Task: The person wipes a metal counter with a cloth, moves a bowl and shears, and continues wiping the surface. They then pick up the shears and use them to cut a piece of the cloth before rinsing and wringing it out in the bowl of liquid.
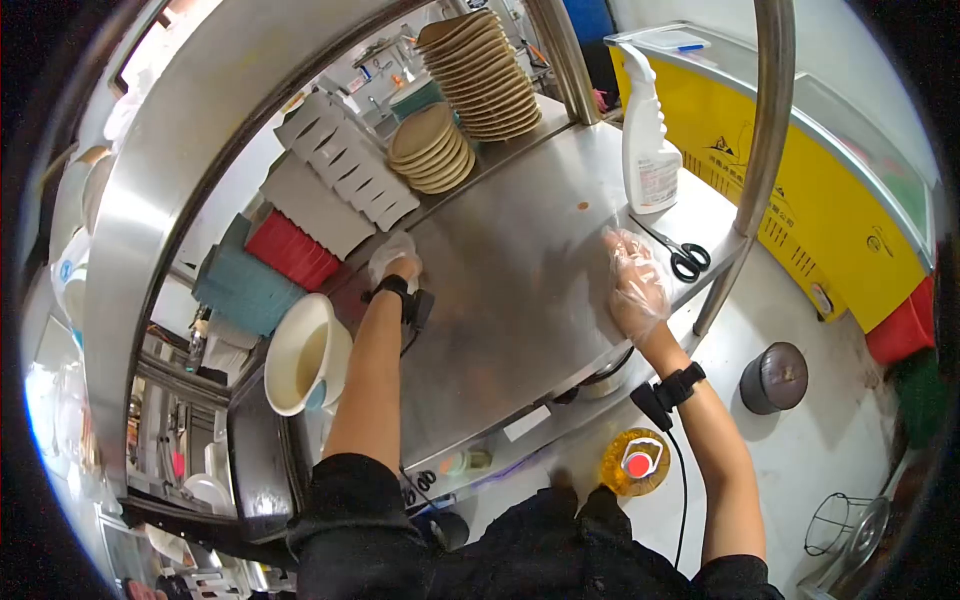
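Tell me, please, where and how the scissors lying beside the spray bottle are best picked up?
Probably by the black loop handles, from above. The scissors lie flat on the steel counter, with the blades pointing toward the spray bottle and the handles toward the counter's edge. The loops are the bulkier part and keep fingers off the blades. The gloved right hand rests just beside them.

Head camera looks steeply down, seemingly close over the steel counter (pixel 520 270).

White spray bottle (pixel 648 150), black scissors (pixel 686 259), stacked tan plates (pixel 486 78), white bowl (pixel 300 355), folded white boxes (pixel 345 162), yellow-fronted chest (pixel 800 195)
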`<state>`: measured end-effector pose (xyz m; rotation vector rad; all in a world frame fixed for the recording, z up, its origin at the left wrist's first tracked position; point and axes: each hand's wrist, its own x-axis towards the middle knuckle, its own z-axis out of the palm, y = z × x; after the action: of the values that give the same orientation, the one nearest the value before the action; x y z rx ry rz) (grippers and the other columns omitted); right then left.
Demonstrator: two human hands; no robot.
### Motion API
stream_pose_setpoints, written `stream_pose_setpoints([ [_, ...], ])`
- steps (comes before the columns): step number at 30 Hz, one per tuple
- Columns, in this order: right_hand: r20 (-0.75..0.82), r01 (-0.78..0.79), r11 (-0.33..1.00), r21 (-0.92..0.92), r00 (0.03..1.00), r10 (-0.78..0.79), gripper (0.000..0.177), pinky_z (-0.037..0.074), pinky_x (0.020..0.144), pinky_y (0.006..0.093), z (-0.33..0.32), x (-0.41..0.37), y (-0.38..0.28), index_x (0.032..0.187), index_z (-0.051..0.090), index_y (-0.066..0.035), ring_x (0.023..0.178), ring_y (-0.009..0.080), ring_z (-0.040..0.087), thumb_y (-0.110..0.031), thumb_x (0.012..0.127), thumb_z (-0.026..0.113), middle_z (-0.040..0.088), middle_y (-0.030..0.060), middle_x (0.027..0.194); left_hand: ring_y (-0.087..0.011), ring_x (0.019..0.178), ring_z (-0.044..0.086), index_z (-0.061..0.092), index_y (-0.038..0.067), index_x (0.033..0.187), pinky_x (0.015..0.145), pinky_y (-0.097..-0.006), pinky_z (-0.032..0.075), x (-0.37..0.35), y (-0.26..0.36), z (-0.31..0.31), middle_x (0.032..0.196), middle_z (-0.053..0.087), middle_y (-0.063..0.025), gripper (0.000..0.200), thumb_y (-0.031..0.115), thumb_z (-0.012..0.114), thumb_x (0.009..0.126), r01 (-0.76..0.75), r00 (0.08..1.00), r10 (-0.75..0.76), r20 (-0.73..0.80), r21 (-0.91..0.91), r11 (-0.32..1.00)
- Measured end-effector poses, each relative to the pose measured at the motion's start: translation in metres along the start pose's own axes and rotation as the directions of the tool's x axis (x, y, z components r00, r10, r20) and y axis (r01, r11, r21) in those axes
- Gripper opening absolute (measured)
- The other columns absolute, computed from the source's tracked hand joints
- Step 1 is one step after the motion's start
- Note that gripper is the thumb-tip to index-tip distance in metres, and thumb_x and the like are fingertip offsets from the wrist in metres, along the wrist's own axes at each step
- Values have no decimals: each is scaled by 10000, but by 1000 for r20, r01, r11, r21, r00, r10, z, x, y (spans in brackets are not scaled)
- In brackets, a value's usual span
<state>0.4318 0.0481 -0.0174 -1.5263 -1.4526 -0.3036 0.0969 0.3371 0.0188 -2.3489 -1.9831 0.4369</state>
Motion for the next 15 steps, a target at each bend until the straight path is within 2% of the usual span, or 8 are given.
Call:
stream_pose_setpoints([
  [3,58,-47,999,11,997,47,447,472,926,439,-4,-3,-4,1274,541,-84,1079,401,575,7,836,521,581,227,1220,-416,1028,613,633,35,1195,844,-471,470,-32,6,-14,1229,594,-247,417,300,401,973,56,998,-57,7,93,994],
  [4,67,-56,998,-3,996,56,444,468,934,436,-2,-3,-3,1281,533,-88,1097,396,567,-25,842,542,571,225,1237,-410,1013,614,653,36,1153,844,-470,470,-30,6,-9,1209,601,-253,404,301,421,956,-67,997,70,-11,166,984],
  [6,57,-31,999,-38,998,33,465,458,961,431,7,-6,5,1300,507,-94,1150,384,539,-91,842,586,558,215,1261,-404,998,616,673,36,1111,844,-468,471,-16,5,11,1190,608,-258,393,302,441,939,-176,983,185,-16,233,957],
  [7,70,-42,999,-33,997,44,464,456,969,432,7,-4,6,1300,505,-93,1158,384,534,-94,843,585,558,212,1263,-398,1012,607,676,46,1081,862,-467,464,9,-1,34,1148,625,-244,382,321,475,909,-281,956,289,-46,130,951],
  [9,92,-62,997,-42,994,65,449,452,985,436,6,-3,0,1291,507,-89,1167,381,530,-98,848,579,555,213,1267,-384,1018,603,676,65,1069,876,-465,459,-3,11,40,1111,640,-229,362,327,513,878,-464,853,429,-298,-55,884],
  [11,120,-80,996,-34,989,84,435,448,989,439,4,-2,-1,1283,508,-76,1168,382,529,-102,853,570,555,219,1264,-347,1057,591,620,83,1173,910,-421,459,-49,55,15,1199,613,-172,376,215,567,824,-521,811,421,-406,-176,835],
  [12,-30,39,991,-126,999,-43,436,508,871,408,12,-4,7,1228,569,-113,1018,328,613,-67,800,634,617,155,1161,-329,1089,580,584,94,1232,941,-396,455,-58,72,11,1254,592,-144,438,157,579,799,-481,860,397,-321,-249,840],
  [15,66,-4,994,-110,998,12,404,468,947,411,6,-2,2,1237,563,-91,1096,334,579,-100,835,598,595,166,1213,-305,1139,563,530,118,1324,994,-364,445,-89,115,-1,1334,556,-116,550,83,566,776,-357,934,322,-153,-398,845],
])
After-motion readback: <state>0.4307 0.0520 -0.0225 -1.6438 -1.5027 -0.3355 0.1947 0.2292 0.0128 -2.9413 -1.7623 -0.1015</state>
